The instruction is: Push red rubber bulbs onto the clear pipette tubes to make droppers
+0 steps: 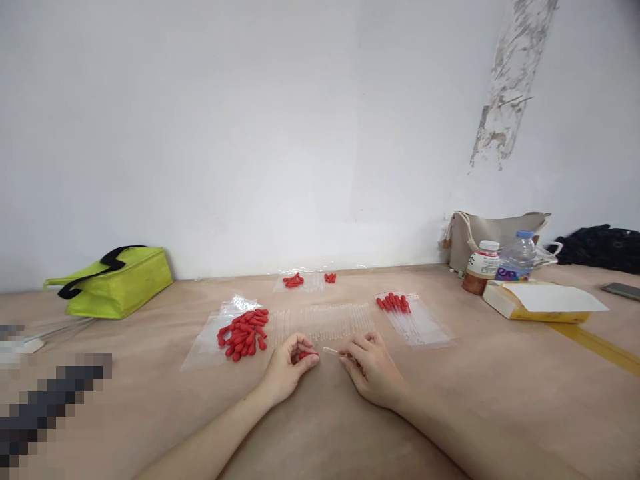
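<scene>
My left hand (293, 365) pinches a red rubber dropper bulb (309, 355), its open end facing right. Opposite it, my right hand (369, 368) grips a thin clear glass dropper tube (331, 351) whose free end points at the bulb; a small gap lies between the two. Left of my hands, a pile of red bulbs (243, 335) rests on a clear plastic bag (201, 345). Beyond my hands lie rows of clear tubes (337, 321). To the right, several tubes with red bulbs on them, assembled droppers (395, 303), lie on another clear bag (431, 330).
Farther back are more red bulbs (293, 281) and tubes on plastic. A lime-green bag (117, 283) stands at left. At right are a brown drink bottle (481, 268), a water bottle (518, 257), a tissue pack (545, 303), a beige bag (463, 240) and a phone (623, 290).
</scene>
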A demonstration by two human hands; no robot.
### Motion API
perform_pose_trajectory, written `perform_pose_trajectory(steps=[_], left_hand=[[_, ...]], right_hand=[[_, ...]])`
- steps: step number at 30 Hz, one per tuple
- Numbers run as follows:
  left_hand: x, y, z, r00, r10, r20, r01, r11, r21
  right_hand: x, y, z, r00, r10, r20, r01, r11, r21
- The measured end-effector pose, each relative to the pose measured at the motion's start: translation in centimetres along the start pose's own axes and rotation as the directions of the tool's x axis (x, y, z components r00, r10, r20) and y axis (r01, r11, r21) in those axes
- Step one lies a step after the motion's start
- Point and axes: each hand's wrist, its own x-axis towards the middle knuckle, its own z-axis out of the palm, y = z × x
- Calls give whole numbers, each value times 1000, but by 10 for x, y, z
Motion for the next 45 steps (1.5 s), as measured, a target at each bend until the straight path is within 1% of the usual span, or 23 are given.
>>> perform_pose_trajectory(steps=[3, 5, 10, 13, 20, 26, 29, 33, 37, 41, 45], left_hand=[[-1, 2, 0, 1000, -7, 25, 5, 997, 77], [-2, 3, 0, 999, -5, 52, 0, 996, 92], [-2, 7, 0, 994, 44, 105, -57, 990, 130], [-2, 8, 0, 992, 52, 118, -72, 983, 170], [-2, 8, 1, 991, 59, 120, -79, 983, 168], [-5, 17, 0, 976, 173, 134, -203, 944, 259], [-8, 21, 1, 966, 192, 172, -236, 929, 285], [-10, 24, 2, 957, 175, 230, -242, 921, 305], [-11, 22, 3, 964, 153, 217, -227, 901, 371], [-12, 20, 3, 961, 165, 222, -247, 871, 424], [-13, 21, 4, 946, 199, 257, -299, 843, 447]], right_hand=[[-1, 0, 0, 1000, -21, 8, 21, 1000, -7], [0, 0, -1, 999, -34, 10, 34, 999, -19], [0, 0, -2, 999, -40, 1, 40, 998, -51], [0, 1, -1, 999, -42, -2, 42, 998, -42], [0, 2, 0, 999, -35, 18, 35, 999, 6], [1, 8, 0, 996, -67, 50, 65, 996, 55], [3, 14, -1, 993, -98, 72, 93, 993, 67], [3, 19, -1, 987, -132, 91, 130, 991, 26], [3, 18, 0, 985, -148, 86, 153, 987, -49], [2, 14, 1, 982, -171, 79, 178, 979, -96], [0, 10, 3, 982, -173, 78, 181, 979, -98]])
